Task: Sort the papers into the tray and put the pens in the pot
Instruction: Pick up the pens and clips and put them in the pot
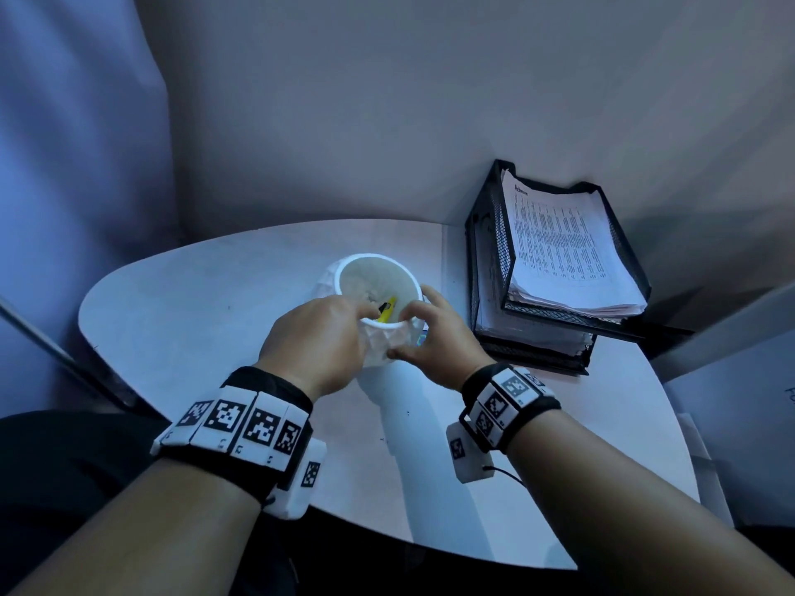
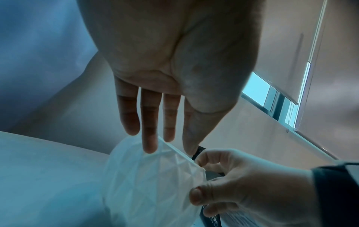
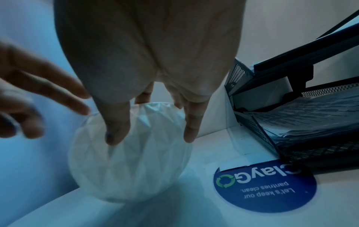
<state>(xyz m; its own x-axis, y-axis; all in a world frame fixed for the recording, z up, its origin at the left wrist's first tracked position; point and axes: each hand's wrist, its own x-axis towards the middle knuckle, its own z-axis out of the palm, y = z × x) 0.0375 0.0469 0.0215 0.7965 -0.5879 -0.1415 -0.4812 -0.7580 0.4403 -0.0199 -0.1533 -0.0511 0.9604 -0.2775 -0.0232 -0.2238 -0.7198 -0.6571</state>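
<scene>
A white faceted pot [image 1: 328,286] [image 2: 151,184] [image 3: 132,169] stands mid-table. A yellow pen [image 1: 388,311] with a black end leans inside it against the near wall. My right hand [image 1: 405,333] [image 3: 153,138] grips the pot's right side, thumb in front and fingers round the back. My left hand [image 1: 365,311] [image 2: 170,142] hovers at the near rim with straight fingers, its tips close to the pen's black end and holding nothing I can see. A black mesh two-tier tray [image 1: 473,255] at the right holds printed papers [image 1: 559,243] on both levels.
The white rounded table [image 1: 193,320] sits in a wall corner, with the tray [image 3: 291,138] tight against the back right. A round blue sticker [image 3: 266,185] lies on the tabletop between pot and tray. The table's front edge is near my forearms.
</scene>
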